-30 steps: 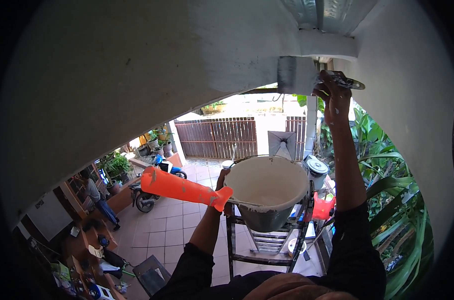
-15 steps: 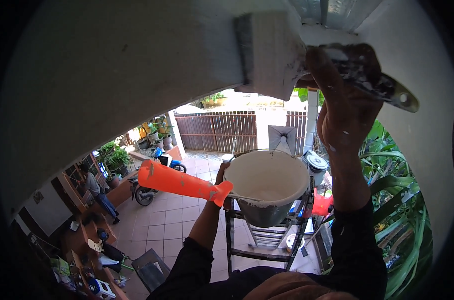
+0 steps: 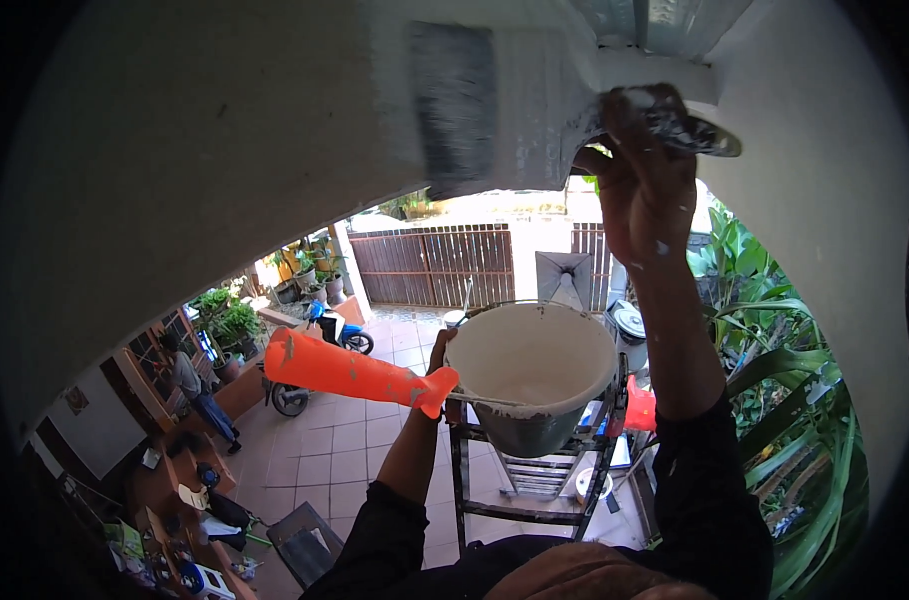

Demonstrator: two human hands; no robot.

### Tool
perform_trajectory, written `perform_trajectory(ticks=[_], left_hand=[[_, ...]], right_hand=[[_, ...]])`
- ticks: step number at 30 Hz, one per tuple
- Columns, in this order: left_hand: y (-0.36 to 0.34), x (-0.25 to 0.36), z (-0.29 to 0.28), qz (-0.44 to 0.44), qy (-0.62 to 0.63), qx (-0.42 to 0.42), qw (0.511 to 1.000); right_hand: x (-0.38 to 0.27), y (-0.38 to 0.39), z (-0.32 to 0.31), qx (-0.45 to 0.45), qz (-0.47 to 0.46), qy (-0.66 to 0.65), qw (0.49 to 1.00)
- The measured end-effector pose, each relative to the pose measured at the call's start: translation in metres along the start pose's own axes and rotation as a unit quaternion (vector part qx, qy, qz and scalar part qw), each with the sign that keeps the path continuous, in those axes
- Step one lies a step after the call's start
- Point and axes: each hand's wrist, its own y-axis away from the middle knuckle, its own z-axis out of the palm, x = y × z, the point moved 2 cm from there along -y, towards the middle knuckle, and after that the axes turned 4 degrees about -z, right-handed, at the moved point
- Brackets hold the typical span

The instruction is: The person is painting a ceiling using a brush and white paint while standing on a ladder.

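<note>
My right hand (image 3: 650,190) is raised at the top, closed around the paint-smeared handle of a wide flat paintbrush (image 3: 540,105). The brush's dark bristle end lies against the pale wall surface (image 3: 275,130) overhead, just above its lower edge. My left hand (image 3: 442,352) grips the left side of a grey bucket (image 3: 540,430), its fingers partly hidden behind an orange handle. The bucket is pale inside, with paint smears on its rim. That orange handle (image 3: 350,370), flecked with grey, sticks out leftward from the bucket, and a thin rod runs from it along the rim.
A ladder (image 3: 520,512) stands below the bucket. Long-leaved plants (image 3: 805,440) grow beside the wall on the right. Down on the tiled floor (image 3: 315,440) are a parked blue motorbike (image 3: 340,330) and a dark chair (image 3: 305,540). Another person (image 3: 190,380) stands at far left.
My right hand and the paintbrush have moved left along the wall, and the bristles sit farther left. The bucket and my left hand have hardly shifted.
</note>
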Motion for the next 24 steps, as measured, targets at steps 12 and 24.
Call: perform_trajectory(ticks=[12, 24], left_hand=[[0.004, 0.007, 0.011, 0.021, 0.004, 0.0, 1.0], [-0.005, 0.005, -0.017, 0.001, 0.007, -0.009, 1.0]], right_hand=[[0.022, 0.016, -0.14, 0.186, 0.017, 0.202, 0.961], [-0.003, 0.034, -0.013, 0.025, -0.136, 0.34, 0.93]])
